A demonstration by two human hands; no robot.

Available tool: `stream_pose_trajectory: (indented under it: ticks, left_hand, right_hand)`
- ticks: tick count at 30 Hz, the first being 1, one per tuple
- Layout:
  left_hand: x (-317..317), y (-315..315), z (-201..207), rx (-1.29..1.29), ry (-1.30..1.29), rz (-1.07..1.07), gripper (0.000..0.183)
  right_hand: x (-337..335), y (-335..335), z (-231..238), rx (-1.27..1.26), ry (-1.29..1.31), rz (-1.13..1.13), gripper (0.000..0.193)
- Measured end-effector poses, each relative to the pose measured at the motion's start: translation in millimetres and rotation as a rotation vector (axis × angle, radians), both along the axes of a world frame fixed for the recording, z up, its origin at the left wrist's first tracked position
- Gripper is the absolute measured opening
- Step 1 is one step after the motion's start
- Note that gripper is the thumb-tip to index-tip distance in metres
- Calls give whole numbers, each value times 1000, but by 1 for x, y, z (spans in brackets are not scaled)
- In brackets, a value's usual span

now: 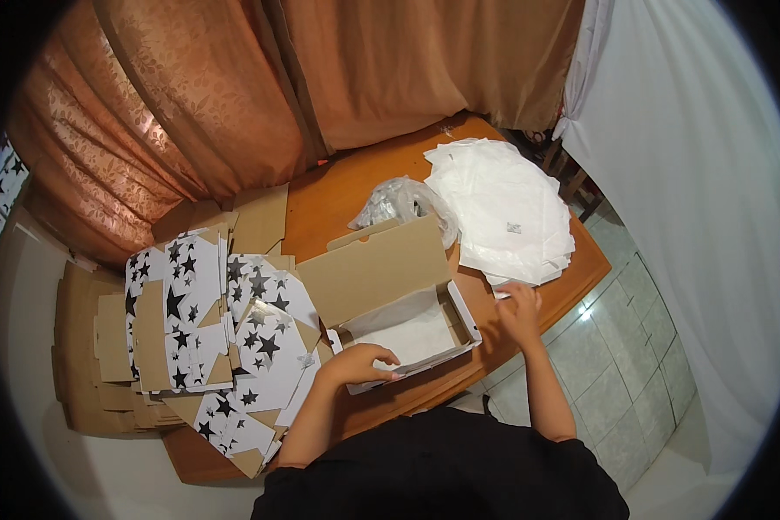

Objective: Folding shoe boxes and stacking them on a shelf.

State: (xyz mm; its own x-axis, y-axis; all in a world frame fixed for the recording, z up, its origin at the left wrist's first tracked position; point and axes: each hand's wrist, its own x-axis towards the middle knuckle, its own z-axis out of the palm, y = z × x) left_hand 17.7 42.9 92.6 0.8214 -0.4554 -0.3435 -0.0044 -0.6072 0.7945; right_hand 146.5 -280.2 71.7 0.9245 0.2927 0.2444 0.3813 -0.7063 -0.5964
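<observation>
An open cardboard box (463,314) with a raised brown lid stands in front of me, white paper lining (412,329) inside it. At its front left wall, my left hand (361,363) is closed over the rim, thumb on the outer side and fingers toward the inside. Right of the box, my right hand (520,315) reaches the near corner of a stack of white paper sheets (507,208). Its thumb and fingers are pinched at the corner of a sheet.
Folded flat boxes with black stars (182,303) and brown cardboard pile up on the left of the wooden table (321,204). A clear plastic bag (394,201) lies behind the box. Orange curtains (407,69) hang at the back, a white cloth (676,173) at right.
</observation>
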Motion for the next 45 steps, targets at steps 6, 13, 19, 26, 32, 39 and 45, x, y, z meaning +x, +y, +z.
stream_pose_trajectory:
  ticks: [6, 13, 19, 26, 32, 39, 45]
  left_hand:
    - [-15, -19, -1, 126, -278, 387, 14]
    - [-6, -49, -12, 292, -431, 748, 10]
    - [-3, -64, -17, 374, -394, 927, 11]
    - [1, -65, -21, 545, -594, 895, 21]
    - [2, -51, -37, 633, -591, 917, 80]
    - [11, -31, -45, 685, -607, 823, 66]
    - [9, -21, -54, 595, -807, 749, 15]
  right_hand:
    - [124, -21, -66, 273, -19, -135, 20]
    - [205, -16, -80, -205, 33, -264, 26]
    - [217, -20, -66, -528, 206, -191, 24]
    - [180, -7, -51, -25, 58, -120, 23]
    - [56, 59, -6, 228, -96, 291, 28]
    - [-30, 107, -8, 138, -34, 720, 25]
    - [-23, 105, -1, 125, -137, 594, 17]
